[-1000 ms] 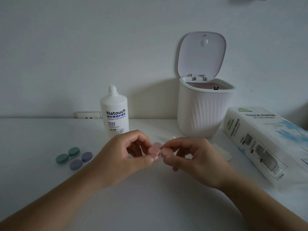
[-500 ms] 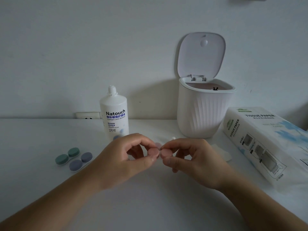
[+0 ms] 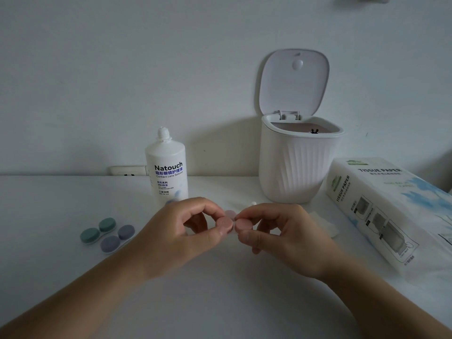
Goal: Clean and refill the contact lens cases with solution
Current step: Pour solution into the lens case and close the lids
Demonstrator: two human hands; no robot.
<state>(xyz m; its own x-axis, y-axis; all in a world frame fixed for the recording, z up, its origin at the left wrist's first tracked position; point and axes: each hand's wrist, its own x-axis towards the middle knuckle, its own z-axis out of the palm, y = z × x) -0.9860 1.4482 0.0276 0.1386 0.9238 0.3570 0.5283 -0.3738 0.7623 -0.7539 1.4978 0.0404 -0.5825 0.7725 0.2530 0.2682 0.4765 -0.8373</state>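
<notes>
No shift since before: pink lens case [image 3: 232,225] pinched between left hand [image 3: 181,231] and right hand [image 3: 281,236].

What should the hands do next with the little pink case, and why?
Probably twist a cap off. Both hands, left and right, pinch the pink case by its two closed caps above the table, and the solution bottle already stands uncapped behind, so opening the case comes before rinsing and refilling.
</notes>
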